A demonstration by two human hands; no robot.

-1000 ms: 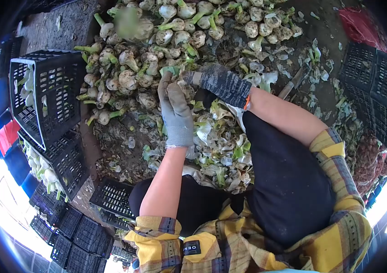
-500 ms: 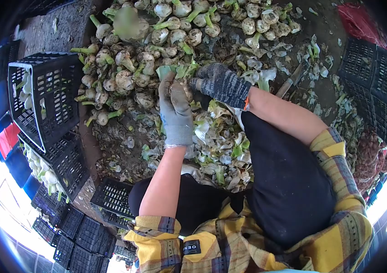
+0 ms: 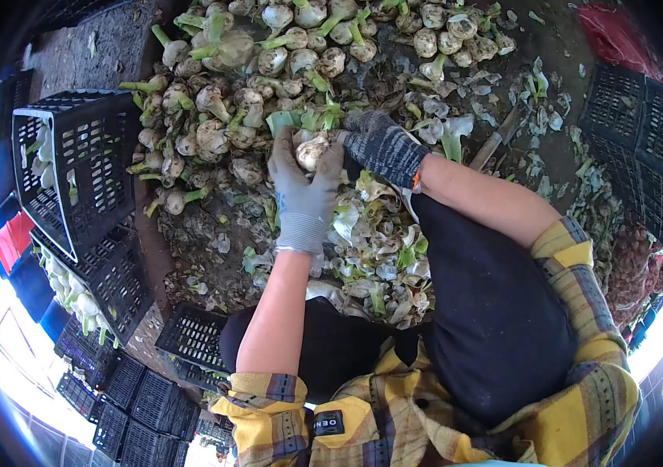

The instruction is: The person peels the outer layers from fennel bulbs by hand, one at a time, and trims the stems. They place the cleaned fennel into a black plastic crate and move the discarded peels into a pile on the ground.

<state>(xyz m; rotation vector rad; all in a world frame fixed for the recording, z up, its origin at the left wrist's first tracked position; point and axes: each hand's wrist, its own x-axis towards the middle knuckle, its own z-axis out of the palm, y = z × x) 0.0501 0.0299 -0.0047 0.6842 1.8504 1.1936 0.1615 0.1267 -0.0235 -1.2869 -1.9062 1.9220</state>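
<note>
My left hand [image 3: 300, 191], in a light grey glove with dirty fingers, is wrapped round a pale garlic bulb [image 3: 313, 153]. Green stem and leaf pieces [image 3: 317, 118] show just beyond its fingertips. Close against the bulb's right side is my right hand [image 3: 382, 148], in a dark striped knit glove. Its fingers are curled, and whatever they grip is hidden. Ahead and to the left lies a heap of soil-stained garlic bulbs [image 3: 213, 136] with cut green stems. Below my hands, peeled skins and leaf scraps [image 3: 378, 233] cover the ground between my legs.
At left, a black plastic crate [image 3: 102, 167] holding white bulbs sits on another crate [image 3: 117, 284] with more white bulbs. Further black crates stand lower left [image 3: 144, 401] and at right [image 3: 635, 117]. A wooden-looking stick [image 3: 495, 142] and a red mesh sack [image 3: 619, 39] lie to the right.
My left hand's fingers have spread wider round the bulb, so its pale surface now shows. My right hand has shifted slightly and stays beside it.
</note>
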